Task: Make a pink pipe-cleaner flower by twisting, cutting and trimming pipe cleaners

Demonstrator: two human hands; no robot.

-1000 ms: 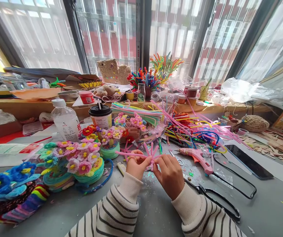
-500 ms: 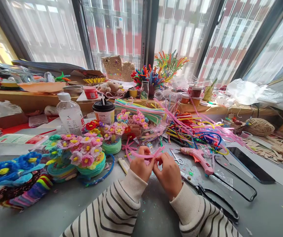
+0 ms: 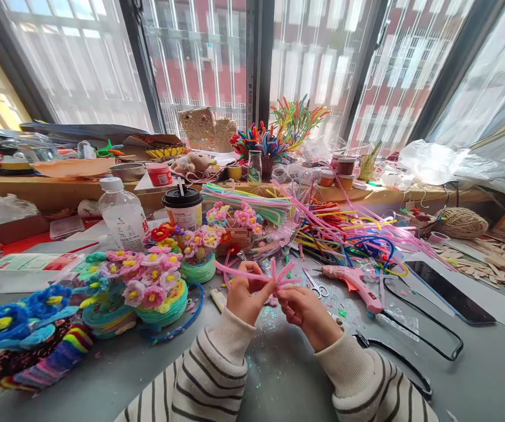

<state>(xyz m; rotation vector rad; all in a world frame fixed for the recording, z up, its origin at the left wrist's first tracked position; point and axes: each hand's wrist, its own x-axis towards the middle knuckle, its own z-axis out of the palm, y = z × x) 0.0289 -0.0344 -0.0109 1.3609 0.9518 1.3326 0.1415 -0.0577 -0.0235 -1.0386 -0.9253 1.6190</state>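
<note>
Pink pipe cleaners (image 3: 240, 272) are pinched between both hands above the grey table. My left hand (image 3: 247, 298) grips them with thumb and fingers, and one long strand sticks out to its left. My right hand (image 3: 308, 312) is closed on the same bunch close to where the strands meet; several short ends fan up and to the right. The fingertips hide the joint. Small scissors (image 3: 318, 288) lie just beyond my right hand. Big scissors with black handles (image 3: 410, 366) are partly covered by my right hand and sleeve.
Pipe-cleaner flower pots (image 3: 162, 310) crowd the left, beside a water bottle (image 3: 124, 220) and a lidded cup (image 3: 182, 208). A pink glue gun (image 3: 351, 278) and a phone (image 3: 452, 293) lie right. Loose pipe cleaners (image 3: 344, 228) are heaped behind; a twine ball (image 3: 462, 224) sits farther right.
The pink strands now spread out in a fan, with a longer end showing left. My right hand has turned and shifted slightly right and down. The view has shifted a little.
</note>
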